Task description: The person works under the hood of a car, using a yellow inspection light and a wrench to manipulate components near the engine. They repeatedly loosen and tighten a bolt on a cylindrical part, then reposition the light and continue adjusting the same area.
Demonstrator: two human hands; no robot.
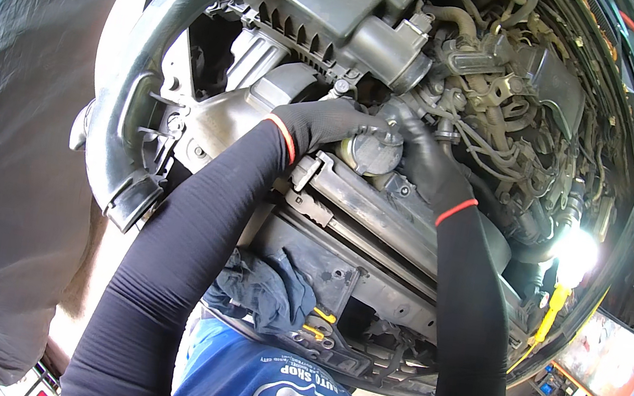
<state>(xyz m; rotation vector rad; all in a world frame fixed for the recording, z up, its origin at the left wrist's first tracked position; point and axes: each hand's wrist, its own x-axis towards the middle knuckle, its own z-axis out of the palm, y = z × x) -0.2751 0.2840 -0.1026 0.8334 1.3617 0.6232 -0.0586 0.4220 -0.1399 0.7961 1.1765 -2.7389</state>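
My left hand (330, 125), in a dark glove with an orange cuff, reaches in from the lower left, fingers curled at the top of a round metal part (370, 157) behind the radiator's upper bar (380, 212). My right hand (426, 153), gloved the same way, comes from the lower right, its fingers bent just beside that part's upper right, below the open round outlet of the black air box (338, 0). What either set of fingertips grips is too small and hidden to make out.
A large black hose (140, 90) curves down the left beside a grey cover (8, 152). Hoses and wiring (493, 118) fill the upper right. A lit yellow work lamp (558, 304) hangs at the right. A dark blue cloth (262, 292) lies near the front edge. A cluttered bench (604, 364) stands beyond.
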